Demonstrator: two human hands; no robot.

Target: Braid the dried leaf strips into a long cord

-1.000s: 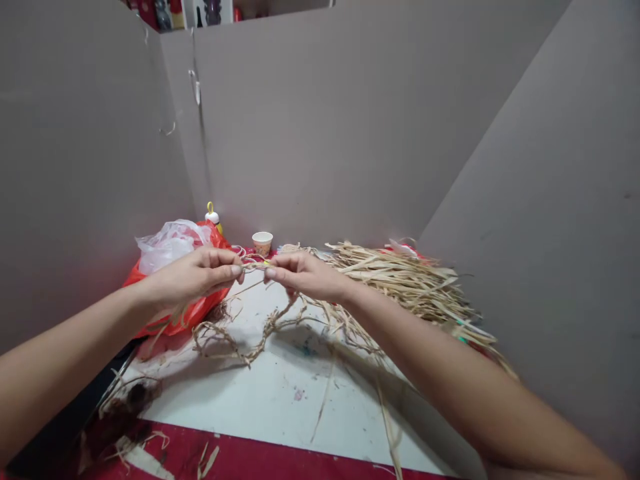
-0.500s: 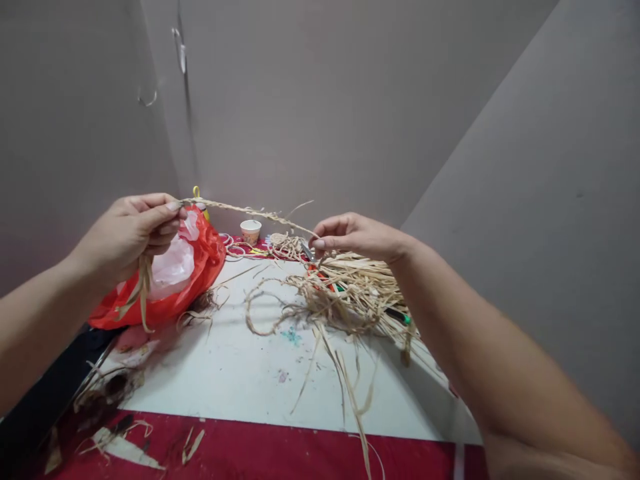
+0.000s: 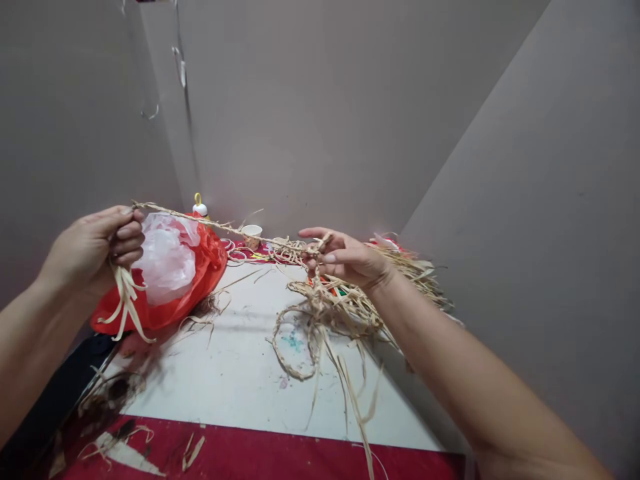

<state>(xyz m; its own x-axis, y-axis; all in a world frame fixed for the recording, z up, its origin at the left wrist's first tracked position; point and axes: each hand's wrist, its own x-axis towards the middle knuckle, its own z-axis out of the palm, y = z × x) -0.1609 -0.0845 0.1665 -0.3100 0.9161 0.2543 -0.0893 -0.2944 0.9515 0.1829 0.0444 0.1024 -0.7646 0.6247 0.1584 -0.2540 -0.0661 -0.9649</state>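
Note:
A twisted straw cord (image 3: 225,227) stretches through the air between my two hands, sloping down a little to the right. My left hand (image 3: 97,243) is closed on its left end, and loose flat straw strips (image 3: 127,303) dangle below that fist. At the other end, my right hand (image 3: 345,257) has the cord between thumb and fingers, with the index finger stretched out. More of the cord, looped and knotted (image 3: 295,370), hangs down from the right hand onto the white board (image 3: 215,383).
A red plastic bag (image 3: 207,267) with a white bag (image 3: 165,263) in it stands at the left. Behind are a paper cup (image 3: 251,233) and a yellow-ringed bottle (image 3: 200,208). A straw heap (image 3: 415,270) lies at the right. Scraps (image 3: 125,453) litter the red cloth (image 3: 250,453) in front.
My hands have moved apart from near each other, the left one going left and the right one going right. The cord now spans a longer stretch between them.

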